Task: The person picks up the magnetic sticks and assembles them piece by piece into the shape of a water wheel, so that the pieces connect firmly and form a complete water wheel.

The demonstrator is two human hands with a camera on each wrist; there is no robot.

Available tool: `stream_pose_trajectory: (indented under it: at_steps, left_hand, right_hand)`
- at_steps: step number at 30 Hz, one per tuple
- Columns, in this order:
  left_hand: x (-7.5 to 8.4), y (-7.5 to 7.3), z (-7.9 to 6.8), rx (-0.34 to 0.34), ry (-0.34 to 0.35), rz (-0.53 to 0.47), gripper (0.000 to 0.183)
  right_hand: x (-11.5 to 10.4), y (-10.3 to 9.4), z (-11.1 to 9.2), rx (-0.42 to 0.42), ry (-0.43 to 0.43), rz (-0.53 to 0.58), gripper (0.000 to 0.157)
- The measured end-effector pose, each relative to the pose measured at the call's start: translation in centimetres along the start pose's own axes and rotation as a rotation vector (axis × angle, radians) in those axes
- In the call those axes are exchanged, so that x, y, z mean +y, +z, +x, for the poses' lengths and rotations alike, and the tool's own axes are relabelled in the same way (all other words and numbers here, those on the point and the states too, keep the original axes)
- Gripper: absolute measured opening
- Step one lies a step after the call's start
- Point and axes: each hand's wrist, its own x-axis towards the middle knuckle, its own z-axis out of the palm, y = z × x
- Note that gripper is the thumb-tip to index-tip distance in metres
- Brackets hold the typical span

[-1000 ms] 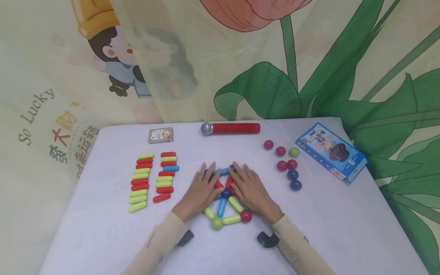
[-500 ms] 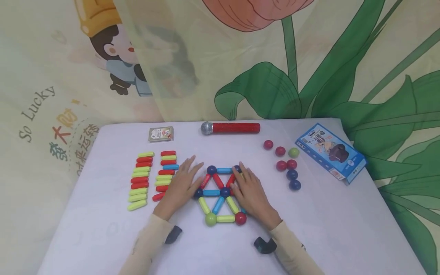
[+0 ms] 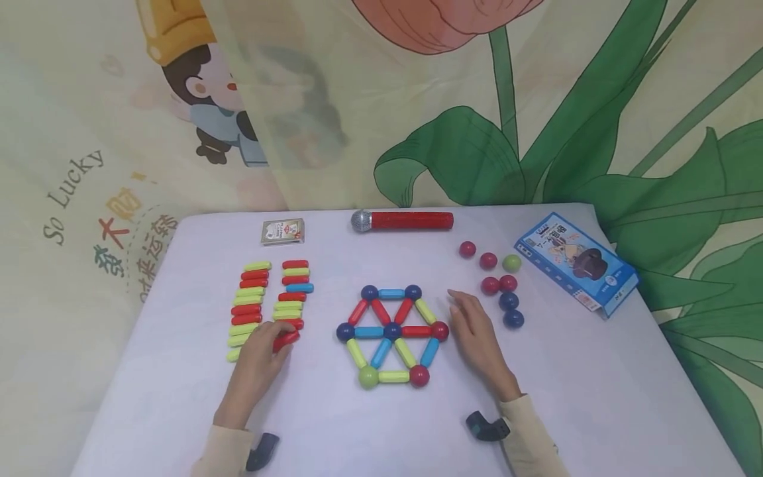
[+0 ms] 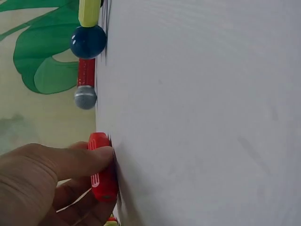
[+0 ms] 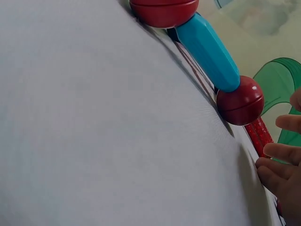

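My left hand (image 3: pixel 256 354) pinches a red magnetic rod (image 4: pixel 104 172) between thumb and fingers at the near end of the second rod column. The left wrist view shows the rod close over the white cloth. In the middle lies a flat hexagon of magnetic rods and balls, with a blue ball (image 3: pixel 392 331) at its centre and a green ball (image 3: pixel 368 377) at the near left corner. Just right of the hexagon, beside its red corner ball (image 3: pixel 439 331), my right hand (image 3: pixel 481 344) rests with loosely bent fingers and holds nothing.
Two columns of red, yellow-green and blue rods (image 3: pixel 247 309) lie at the left. Several loose balls (image 3: pixel 490 285) sit at the right, near a blue box (image 3: pixel 577 264). A card box (image 3: pixel 283 231) and a red microphone (image 3: pixel 402 220) lie along the back edge.
Both hands have left the hexagon. My left hand moved left to the rod columns and took hold of a red rod; my right hand drew off to the right, uncovering the hexagon's right side.
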Motion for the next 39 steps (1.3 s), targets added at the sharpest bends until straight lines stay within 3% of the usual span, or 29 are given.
stream_pose_trajectory:
  at_steps: [4,7,11,13,15,20,26,28,32,35,39]
  left_hand:
    - [0.4,0.4,0.3,0.057,0.066,-0.082,0.048]
    - [2.2,0.9,0.8,0.094,0.135,-0.313,0.047]
    - [6.0,2.5,1.7,-0.001,0.194,-0.701,0.044]
    - [7.7,3.6,2.1,-0.066,0.217,-0.824,0.044]
    - [9.1,4.5,2.3,-0.109,0.242,-0.875,0.044]
    - [11.0,6.3,2.6,-0.157,0.301,-0.856,0.043]
    - [11.4,7.4,2.7,-0.191,0.312,-0.802,0.040]
    - [11.2,7.4,2.7,-0.189,0.317,-0.785,0.041]
    - [11.0,7.3,2.6,-0.175,0.339,-0.746,0.043]
    - [11.0,7.4,2.7,-0.168,0.357,-0.726,0.044]
    - [10.9,7.7,2.9,-0.168,0.361,-0.713,0.042]
  right_hand:
    - [0.4,0.2,0.0,0.015,-0.011,0.026,0.036]
    - [0.9,0.3,0.0,0.031,-0.016,0.045,0.034]
    - [1.2,0.4,0.1,0.043,-0.007,0.074,0.032]
    - [1.2,0.4,0.1,0.043,-0.007,0.083,0.032]
    - [1.2,0.5,0.1,0.043,-0.009,0.089,0.032]
    - [1.2,0.4,0.0,0.049,-0.016,0.098,0.032]
    - [1.1,0.2,0.0,0.069,-0.038,0.079,0.031]
    - [0.7,-0.2,-0.1,0.148,-0.073,0.059,0.028]
    - [0.3,-2.2,-0.4,0.421,-0.135,-0.001,0.024]
    - [1.3,-4.1,-0.9,0.543,-0.040,-0.075,0.027]
    - [3.0,-5.6,-1.8,0.474,0.226,-0.139,0.044]
